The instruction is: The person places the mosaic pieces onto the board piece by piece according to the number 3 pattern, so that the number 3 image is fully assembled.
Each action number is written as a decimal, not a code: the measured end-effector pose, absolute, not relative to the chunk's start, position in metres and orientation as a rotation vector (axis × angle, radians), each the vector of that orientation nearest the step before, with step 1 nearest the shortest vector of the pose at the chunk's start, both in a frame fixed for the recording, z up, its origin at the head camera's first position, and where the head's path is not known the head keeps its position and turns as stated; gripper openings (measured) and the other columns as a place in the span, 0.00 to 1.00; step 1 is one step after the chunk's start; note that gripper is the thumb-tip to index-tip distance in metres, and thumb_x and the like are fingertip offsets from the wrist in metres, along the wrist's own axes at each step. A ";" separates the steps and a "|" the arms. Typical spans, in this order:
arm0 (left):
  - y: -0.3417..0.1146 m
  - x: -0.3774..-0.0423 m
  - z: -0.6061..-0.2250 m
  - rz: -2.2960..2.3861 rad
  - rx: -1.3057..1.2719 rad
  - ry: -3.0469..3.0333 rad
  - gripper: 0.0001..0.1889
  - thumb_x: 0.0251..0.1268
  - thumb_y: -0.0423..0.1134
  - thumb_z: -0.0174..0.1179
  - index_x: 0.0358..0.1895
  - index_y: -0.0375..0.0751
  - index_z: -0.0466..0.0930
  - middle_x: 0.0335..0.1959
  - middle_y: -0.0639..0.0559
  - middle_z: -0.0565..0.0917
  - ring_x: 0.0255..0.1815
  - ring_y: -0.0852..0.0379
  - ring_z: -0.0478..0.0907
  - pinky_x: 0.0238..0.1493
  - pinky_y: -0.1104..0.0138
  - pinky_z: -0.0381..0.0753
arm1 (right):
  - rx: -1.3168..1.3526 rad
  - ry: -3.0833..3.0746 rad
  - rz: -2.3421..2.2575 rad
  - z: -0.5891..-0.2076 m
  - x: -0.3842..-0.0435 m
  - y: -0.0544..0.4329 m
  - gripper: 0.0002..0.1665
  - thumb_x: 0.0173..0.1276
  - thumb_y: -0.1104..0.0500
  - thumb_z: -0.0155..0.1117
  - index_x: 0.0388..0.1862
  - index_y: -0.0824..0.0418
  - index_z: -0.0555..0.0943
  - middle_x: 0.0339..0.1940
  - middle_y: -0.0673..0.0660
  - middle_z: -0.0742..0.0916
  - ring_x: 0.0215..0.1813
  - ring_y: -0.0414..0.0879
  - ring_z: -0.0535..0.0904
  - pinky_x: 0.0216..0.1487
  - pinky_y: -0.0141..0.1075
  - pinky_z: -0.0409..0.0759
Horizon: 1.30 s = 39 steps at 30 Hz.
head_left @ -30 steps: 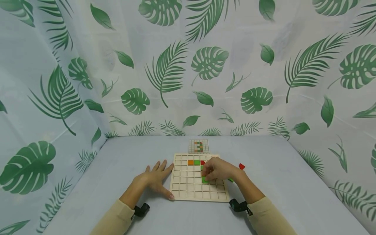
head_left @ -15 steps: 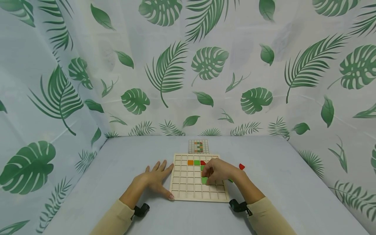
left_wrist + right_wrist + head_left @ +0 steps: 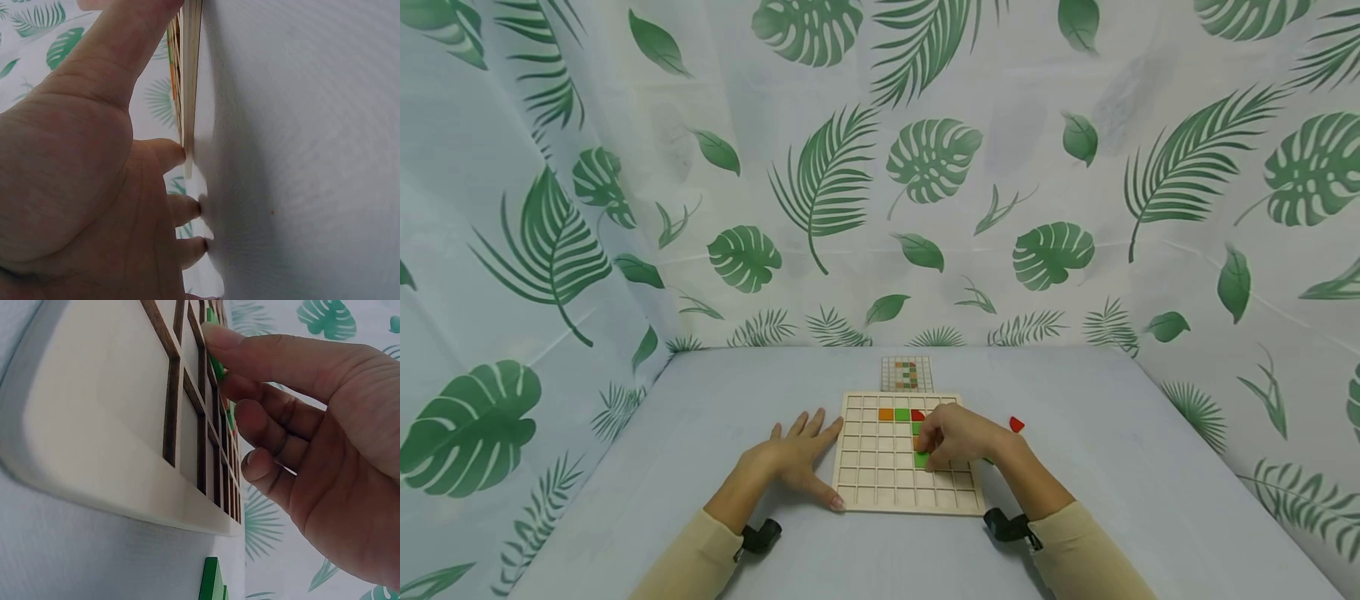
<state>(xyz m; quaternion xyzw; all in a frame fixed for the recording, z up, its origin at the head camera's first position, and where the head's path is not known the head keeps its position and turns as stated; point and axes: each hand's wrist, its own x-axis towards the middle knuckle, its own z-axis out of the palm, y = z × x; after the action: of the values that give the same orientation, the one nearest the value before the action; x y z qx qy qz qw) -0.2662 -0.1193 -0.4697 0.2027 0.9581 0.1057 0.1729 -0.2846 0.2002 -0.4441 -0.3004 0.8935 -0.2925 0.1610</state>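
In the head view a wooden grid board (image 3: 876,479) lies on the table. An orange tile (image 3: 887,414), a green tile (image 3: 902,415) and a red tile with a curved edge (image 3: 917,415) sit in one of its upper rows. Below the red one, partly covered, is another green tile (image 3: 917,428). My right hand (image 3: 958,433) pinches a green square tile (image 3: 921,459) at the board with thumb and fingers; the right wrist view shows this tile standing slightly proud of the grid. My left hand (image 3: 797,458) lies spread on the table, thumb and index touching the board's left edge.
A small pattern card (image 3: 907,374) with coloured squares lies beyond the board's far edge. On the table to the right rests a loose red piece (image 3: 1017,424). Green pieces (image 3: 211,581) lie beside the board, mostly hidden by my right wrist in the head view.
My right thumb has slid slightly toward the near edge of the green square tile. The left hand and the board stay put.
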 end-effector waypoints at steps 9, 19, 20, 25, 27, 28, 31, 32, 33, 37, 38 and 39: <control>-0.120 -0.266 -0.470 0.297 0.576 2.719 0.73 0.35 0.79 0.75 0.87 0.56 0.44 0.88 0.43 0.41 0.88 0.36 0.36 0.80 0.30 0.40 | -0.833 2.600 -0.800 -0.444 -0.282 0.198 0.08 0.56 0.67 0.82 0.30 0.55 0.91 0.30 0.49 0.89 0.30 0.41 0.78 0.32 0.33 0.80; -0.121 -0.266 -0.471 0.297 0.575 2.710 0.73 0.36 0.79 0.74 0.87 0.57 0.44 0.88 0.44 0.40 0.88 0.37 0.35 0.80 0.31 0.39 | -0.827 2.600 -0.827 -0.450 -0.289 0.208 0.08 0.55 0.57 0.85 0.32 0.48 0.92 0.31 0.43 0.88 0.34 0.40 0.78 0.34 0.32 0.79; -0.121 -0.266 -0.471 0.302 0.577 2.710 0.73 0.36 0.79 0.74 0.87 0.57 0.44 0.88 0.43 0.40 0.88 0.37 0.35 0.80 0.30 0.39 | -0.839 2.601 -0.837 -0.449 -0.290 0.210 0.08 0.56 0.57 0.84 0.33 0.48 0.92 0.31 0.44 0.88 0.34 0.41 0.78 0.34 0.32 0.79; -0.121 -0.267 -0.471 0.319 0.582 2.716 0.73 0.35 0.79 0.74 0.86 0.56 0.45 0.88 0.42 0.41 0.88 0.36 0.36 0.80 0.29 0.39 | -0.887 2.654 -0.926 -0.443 -0.294 0.220 0.10 0.64 0.54 0.79 0.43 0.54 0.92 0.36 0.46 0.89 0.37 0.44 0.80 0.35 0.33 0.80; -0.121 -0.268 -0.471 0.313 0.584 2.716 0.74 0.35 0.79 0.74 0.86 0.57 0.45 0.88 0.43 0.41 0.88 0.36 0.35 0.80 0.30 0.39 | -0.873 2.697 -0.961 -0.439 -0.295 0.226 0.14 0.67 0.53 0.76 0.48 0.57 0.91 0.41 0.48 0.90 0.39 0.45 0.80 0.37 0.35 0.81; -0.121 -0.268 -0.471 0.307 0.585 2.716 0.74 0.35 0.80 0.74 0.87 0.57 0.45 0.88 0.43 0.41 0.88 0.36 0.35 0.80 0.30 0.39 | -0.863 2.717 -0.970 -0.437 -0.295 0.230 0.16 0.69 0.52 0.75 0.51 0.58 0.90 0.44 0.50 0.90 0.41 0.45 0.80 0.39 0.35 0.82; -0.120 -0.269 -0.471 0.297 0.582 2.711 0.73 0.35 0.80 0.74 0.87 0.58 0.44 0.88 0.43 0.40 0.88 0.37 0.35 0.80 0.30 0.39 | -0.800 2.764 -0.980 -0.434 -0.294 0.240 0.21 0.71 0.49 0.72 0.58 0.59 0.87 0.51 0.53 0.90 0.46 0.45 0.81 0.44 0.37 0.82; -0.120 -0.269 -0.471 0.295 0.580 2.711 0.73 0.35 0.80 0.74 0.87 0.57 0.44 0.88 0.43 0.40 0.88 0.37 0.35 0.80 0.30 0.39 | -0.772 2.770 -0.982 -0.434 -0.294 0.243 0.22 0.72 0.48 0.72 0.59 0.59 0.87 0.53 0.54 0.90 0.47 0.45 0.81 0.46 0.38 0.83; -0.120 -0.269 -0.472 0.293 0.578 2.711 0.74 0.35 0.80 0.74 0.87 0.57 0.44 0.88 0.43 0.40 0.88 0.37 0.35 0.80 0.30 0.40 | -0.754 2.775 -0.979 -0.433 -0.293 0.246 0.23 0.72 0.48 0.71 0.60 0.59 0.86 0.54 0.55 0.90 0.49 0.46 0.82 0.48 0.39 0.83; -0.120 -0.269 -0.472 0.296 0.570 2.714 0.74 0.35 0.80 0.74 0.87 0.57 0.44 0.88 0.43 0.41 0.88 0.36 0.36 0.80 0.30 0.40 | -0.677 2.805 -0.969 -0.432 -0.294 0.257 0.25 0.73 0.49 0.70 0.63 0.60 0.85 0.57 0.58 0.89 0.52 0.48 0.83 0.53 0.44 0.85; -0.120 -0.269 -0.472 0.295 0.570 2.715 0.74 0.34 0.80 0.74 0.87 0.57 0.44 0.88 0.43 0.41 0.88 0.36 0.36 0.80 0.30 0.40 | -0.666 2.813 -0.967 -0.431 -0.295 0.260 0.25 0.73 0.49 0.70 0.63 0.60 0.84 0.58 0.59 0.88 0.53 0.49 0.83 0.55 0.46 0.85; -0.120 -0.269 -0.472 0.296 0.569 2.715 0.74 0.34 0.80 0.74 0.87 0.57 0.44 0.88 0.43 0.41 0.88 0.36 0.36 0.80 0.30 0.40 | -0.664 2.821 -0.964 -0.430 -0.295 0.263 0.26 0.74 0.49 0.70 0.64 0.61 0.84 0.58 0.60 0.88 0.54 0.50 0.83 0.56 0.48 0.85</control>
<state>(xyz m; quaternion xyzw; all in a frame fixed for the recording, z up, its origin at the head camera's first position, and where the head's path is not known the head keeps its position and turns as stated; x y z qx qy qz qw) -0.2688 -0.1203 -0.4725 0.2008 0.9582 0.1044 0.1748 -0.2947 0.2625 -0.4301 -0.2172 0.9228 -0.3153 0.0436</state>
